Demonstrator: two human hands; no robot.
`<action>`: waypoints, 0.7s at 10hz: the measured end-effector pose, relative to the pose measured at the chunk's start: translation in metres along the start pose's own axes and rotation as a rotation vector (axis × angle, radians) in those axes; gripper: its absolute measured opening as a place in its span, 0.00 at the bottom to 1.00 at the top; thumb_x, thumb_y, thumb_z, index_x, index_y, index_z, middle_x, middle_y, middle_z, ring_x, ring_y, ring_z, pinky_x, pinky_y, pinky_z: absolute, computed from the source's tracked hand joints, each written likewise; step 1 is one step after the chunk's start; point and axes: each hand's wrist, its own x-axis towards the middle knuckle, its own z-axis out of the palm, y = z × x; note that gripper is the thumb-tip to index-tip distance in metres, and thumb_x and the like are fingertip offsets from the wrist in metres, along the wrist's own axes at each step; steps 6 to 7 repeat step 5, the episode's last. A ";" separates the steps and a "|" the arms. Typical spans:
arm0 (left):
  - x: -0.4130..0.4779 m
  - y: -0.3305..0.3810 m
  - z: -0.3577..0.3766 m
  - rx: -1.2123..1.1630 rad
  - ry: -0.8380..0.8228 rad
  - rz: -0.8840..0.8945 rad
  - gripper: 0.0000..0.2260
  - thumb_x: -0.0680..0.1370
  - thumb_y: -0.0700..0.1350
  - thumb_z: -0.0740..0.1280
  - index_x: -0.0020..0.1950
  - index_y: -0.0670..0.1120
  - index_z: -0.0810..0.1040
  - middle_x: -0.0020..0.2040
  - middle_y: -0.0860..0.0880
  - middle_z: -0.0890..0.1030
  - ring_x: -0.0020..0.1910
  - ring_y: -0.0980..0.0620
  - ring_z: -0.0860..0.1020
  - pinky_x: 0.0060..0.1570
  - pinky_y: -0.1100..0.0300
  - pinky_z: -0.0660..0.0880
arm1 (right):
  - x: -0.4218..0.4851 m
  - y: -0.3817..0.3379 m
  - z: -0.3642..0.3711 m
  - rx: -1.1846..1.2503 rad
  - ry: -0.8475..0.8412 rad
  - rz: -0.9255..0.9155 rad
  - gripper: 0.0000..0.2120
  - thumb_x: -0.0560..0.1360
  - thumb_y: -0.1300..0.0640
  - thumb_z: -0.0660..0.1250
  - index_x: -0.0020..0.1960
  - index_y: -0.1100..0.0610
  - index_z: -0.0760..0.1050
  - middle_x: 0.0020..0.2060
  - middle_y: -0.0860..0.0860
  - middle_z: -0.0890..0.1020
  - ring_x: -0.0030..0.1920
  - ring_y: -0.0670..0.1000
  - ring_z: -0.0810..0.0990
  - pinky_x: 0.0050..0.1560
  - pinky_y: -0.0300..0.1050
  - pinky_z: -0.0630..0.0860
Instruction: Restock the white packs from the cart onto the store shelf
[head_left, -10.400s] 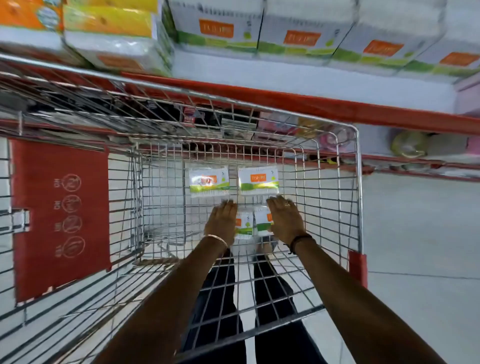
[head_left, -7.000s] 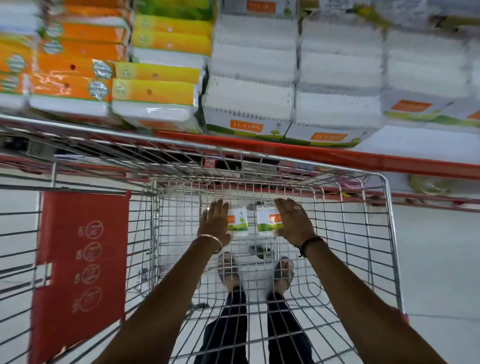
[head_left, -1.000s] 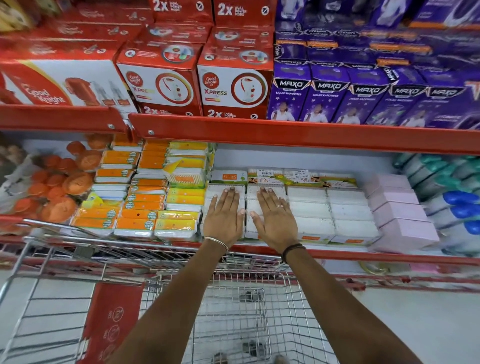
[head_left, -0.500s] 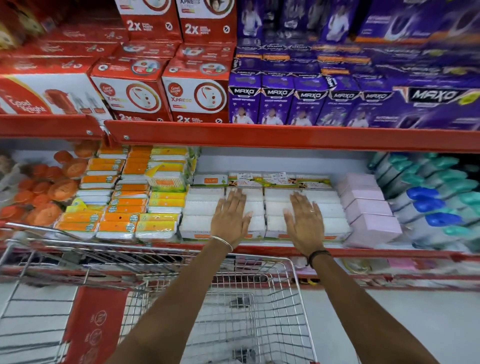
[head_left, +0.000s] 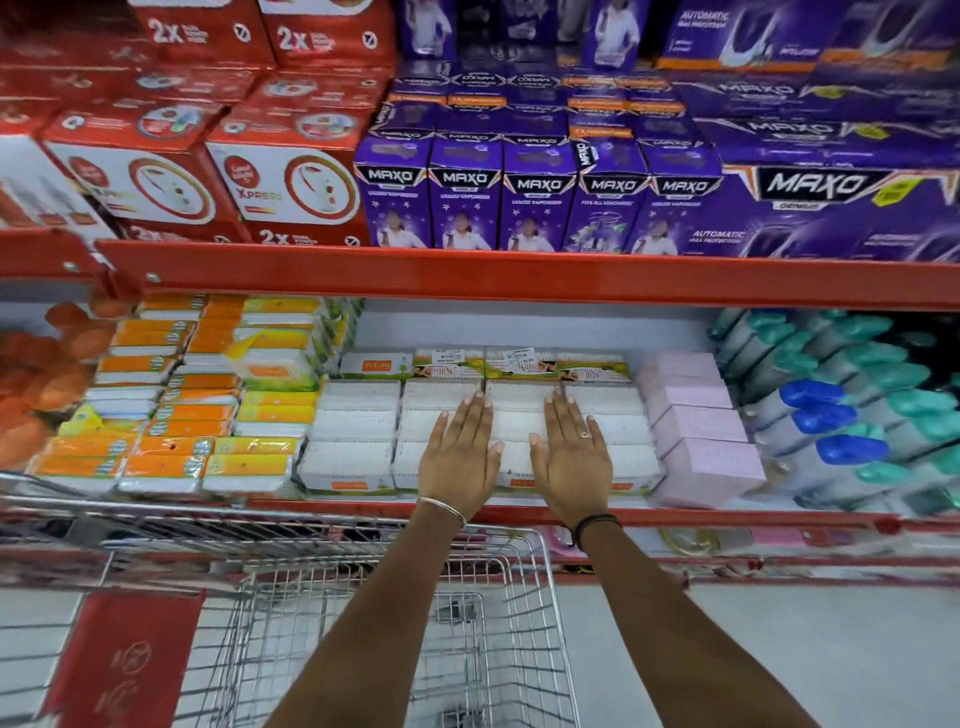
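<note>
Both hands, left hand (head_left: 460, 462) and right hand (head_left: 570, 462), are lying flat, fingers extended together, on the stacked white rectangular packs (head_left: 353, 431) sitting on the red-edged metal shelf (head_left: 727, 517) above the wire cart (head_left: 524, 597).

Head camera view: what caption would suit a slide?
Both hands, left and right, flat on white packs above the cart.

Red metal shelving (head_left: 519, 278) stacked with boxed goods, pale grey floor (head_left: 831, 665), even indoor light
</note>
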 end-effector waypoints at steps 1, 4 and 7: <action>0.001 0.001 0.002 0.026 -0.001 -0.008 0.27 0.78 0.53 0.42 0.74 0.42 0.57 0.74 0.44 0.64 0.73 0.48 0.62 0.72 0.47 0.59 | 0.000 0.001 0.001 0.011 -0.001 0.000 0.27 0.77 0.48 0.47 0.70 0.60 0.66 0.71 0.56 0.70 0.70 0.54 0.70 0.69 0.54 0.69; -0.017 0.008 -0.024 0.007 0.019 0.013 0.29 0.77 0.55 0.35 0.75 0.45 0.45 0.78 0.47 0.52 0.76 0.51 0.49 0.74 0.49 0.45 | -0.012 -0.007 -0.023 0.027 -0.050 -0.049 0.43 0.71 0.34 0.25 0.76 0.56 0.50 0.77 0.52 0.54 0.77 0.49 0.51 0.76 0.52 0.45; -0.033 0.020 -0.046 -0.106 0.195 0.016 0.26 0.79 0.53 0.42 0.75 0.45 0.51 0.77 0.47 0.55 0.76 0.51 0.52 0.74 0.52 0.44 | -0.023 -0.027 -0.047 0.101 0.061 -0.066 0.36 0.76 0.37 0.32 0.76 0.56 0.51 0.77 0.52 0.55 0.77 0.49 0.51 0.77 0.51 0.44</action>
